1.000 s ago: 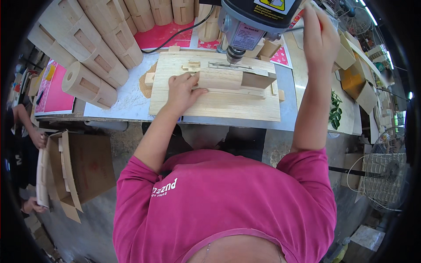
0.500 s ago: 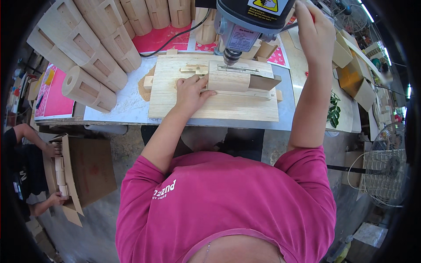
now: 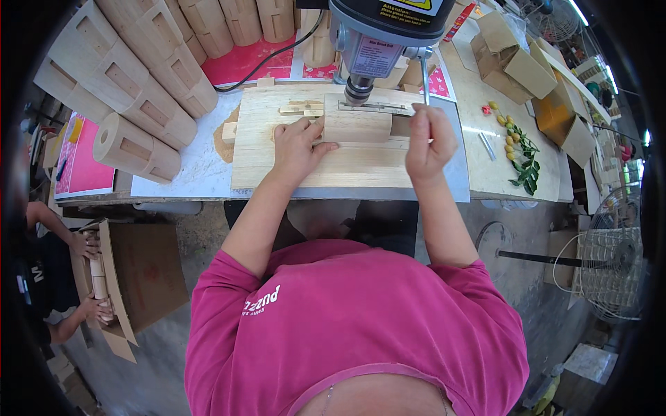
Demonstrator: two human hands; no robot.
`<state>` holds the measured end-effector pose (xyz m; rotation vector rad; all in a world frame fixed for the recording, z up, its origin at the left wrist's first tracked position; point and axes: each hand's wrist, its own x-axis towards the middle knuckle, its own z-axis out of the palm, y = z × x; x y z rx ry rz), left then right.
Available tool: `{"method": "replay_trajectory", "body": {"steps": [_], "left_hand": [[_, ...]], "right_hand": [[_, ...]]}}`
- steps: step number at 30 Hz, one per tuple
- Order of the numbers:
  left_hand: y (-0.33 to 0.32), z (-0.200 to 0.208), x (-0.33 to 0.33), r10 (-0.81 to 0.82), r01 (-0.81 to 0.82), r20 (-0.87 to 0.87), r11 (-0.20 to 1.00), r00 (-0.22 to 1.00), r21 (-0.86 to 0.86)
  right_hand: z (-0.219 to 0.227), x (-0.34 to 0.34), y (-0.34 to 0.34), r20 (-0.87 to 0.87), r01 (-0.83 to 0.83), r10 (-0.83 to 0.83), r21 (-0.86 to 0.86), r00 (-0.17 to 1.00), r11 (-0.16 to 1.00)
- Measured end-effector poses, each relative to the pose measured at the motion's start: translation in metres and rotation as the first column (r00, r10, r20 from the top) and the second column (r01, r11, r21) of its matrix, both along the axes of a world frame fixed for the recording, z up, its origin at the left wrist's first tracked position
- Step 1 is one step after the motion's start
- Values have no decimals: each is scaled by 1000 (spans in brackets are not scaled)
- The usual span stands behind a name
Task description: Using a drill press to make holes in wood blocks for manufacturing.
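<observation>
1. With the curved-faced wooden block [image 3: 357,127] as the centre of the dial and twelve at the top, the left hand [image 3: 298,147] sits between eight and nine o'clock. It is half open, fingers bent against the block's left end and thumb stretched out along the lower edge; whether it grips or merely presses, I cannot tell.
2. The right hand [image 3: 431,142], between three and four o'clock, is curled nearly closed round the lower end of the metal feed lever [image 3: 425,80].
3. The block lies on a pale wooden jig board [image 3: 312,173], directly under the bench drill [image 3: 371,55]. The drill chuck [image 3: 359,90] is at twelve o'clock, just beside a narrow grey strip [image 3: 378,107] along the block's far side; the bit's contact is too small to make out.
4. Stacked hollow wooden cylinders [image 3: 135,90] with rectangular recesses fill nine to eleven o'clock.
5. A leafy sprig [image 3: 531,173] lies between three and four, well apart.
6. At eight, a co-worker's hands [image 3: 84,245] reach into a cardboard carton [image 3: 146,263].
</observation>
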<state>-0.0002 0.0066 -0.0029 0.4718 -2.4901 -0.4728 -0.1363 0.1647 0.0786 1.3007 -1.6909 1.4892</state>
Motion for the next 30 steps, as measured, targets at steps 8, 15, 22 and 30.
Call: {"method": "replay_trajectory", "body": {"steps": [8, 15, 22, 30], "left_hand": [[-1, -4, -1, -3, 3, -24, 1000, 1000, -19], [-2, -3, 6, 15, -15, -6, 1000, 1000, 11], [-5, -6, 3, 31, -30, -37, 999, 999, 12], [2, -10, 2, 76, -43, -203, 986, 976, 162]], "right_hand": [[1, -9, 0, -94, -28, 30, 28, 995, 999], [130, -48, -36, -171, 162, -150, 62, 974, 985], [131, -74, -57, 159, -36, 4, 199, 987, 979], [-8, -70, 40, 235, -166, -25, 756, 972, 633]]}}
